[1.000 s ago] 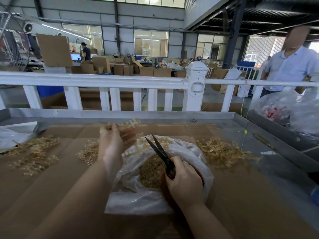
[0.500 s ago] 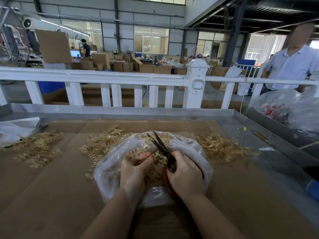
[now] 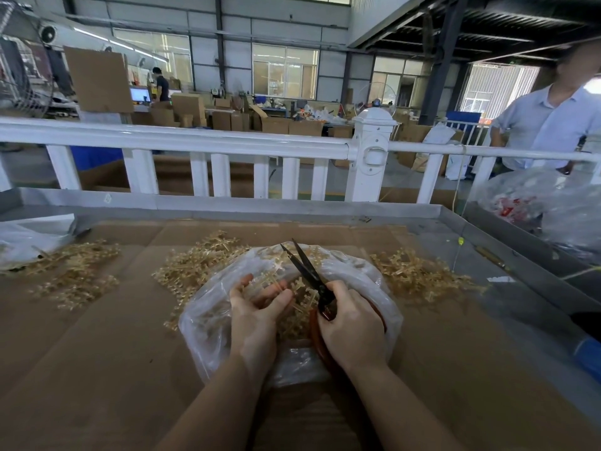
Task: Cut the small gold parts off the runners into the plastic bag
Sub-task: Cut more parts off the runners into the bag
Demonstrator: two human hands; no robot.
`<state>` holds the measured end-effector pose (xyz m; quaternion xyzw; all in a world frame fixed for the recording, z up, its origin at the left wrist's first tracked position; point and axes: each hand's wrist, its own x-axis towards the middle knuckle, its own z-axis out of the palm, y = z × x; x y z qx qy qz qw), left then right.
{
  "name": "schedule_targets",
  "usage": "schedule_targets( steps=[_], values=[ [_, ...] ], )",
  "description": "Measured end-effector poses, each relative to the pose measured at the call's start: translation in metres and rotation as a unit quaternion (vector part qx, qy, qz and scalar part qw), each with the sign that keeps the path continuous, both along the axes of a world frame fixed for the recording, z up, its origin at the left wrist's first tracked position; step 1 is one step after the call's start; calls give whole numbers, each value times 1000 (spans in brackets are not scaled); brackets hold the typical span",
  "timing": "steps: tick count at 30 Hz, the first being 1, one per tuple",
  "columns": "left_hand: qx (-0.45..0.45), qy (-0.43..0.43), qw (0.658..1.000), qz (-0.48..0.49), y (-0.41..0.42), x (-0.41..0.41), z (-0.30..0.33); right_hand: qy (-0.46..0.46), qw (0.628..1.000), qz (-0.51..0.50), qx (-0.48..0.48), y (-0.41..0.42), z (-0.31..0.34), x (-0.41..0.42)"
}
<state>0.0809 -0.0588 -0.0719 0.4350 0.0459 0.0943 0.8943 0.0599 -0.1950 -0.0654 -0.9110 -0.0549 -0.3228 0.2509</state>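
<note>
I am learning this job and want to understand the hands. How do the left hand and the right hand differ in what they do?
The left hand holds a gold runner over the plastic bag; the right hand grips the scissors. The left hand's fingers pinch loosely; the right hand's curl tightly round the handles. Both work above the bag's opening.

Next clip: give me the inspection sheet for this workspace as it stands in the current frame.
Surface: brown cardboard sheets lining a grey metal tray.
Job's things: clear plastic bag of cut gold parts; gold runner; black scissors, blades open.
Clutter: loose gold runner piles left, centre, right; another clear bag far left.
Hands: left hand holds the runner over the bag; right hand grips the scissors.
Cables: nothing seen.
Surroundings: white railing; cardboard boxes; person in pale shirt.
</note>
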Motion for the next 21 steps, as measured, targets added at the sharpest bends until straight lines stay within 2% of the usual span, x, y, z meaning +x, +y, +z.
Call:
schedule_targets(
  steps=[7, 13, 21],
  values=[
    [-43, -16, 999, -9, 1, -3, 4, 3, 1000, 0, 5, -1, 0, 0],
    [-74, 40, 996, -2, -3, -5, 13, 13, 1000, 1, 4, -2, 0, 0],
    [-33, 45, 998, 23, -3, -8, 17, 9, 1000, 6, 5, -2, 1, 1]
  ],
)
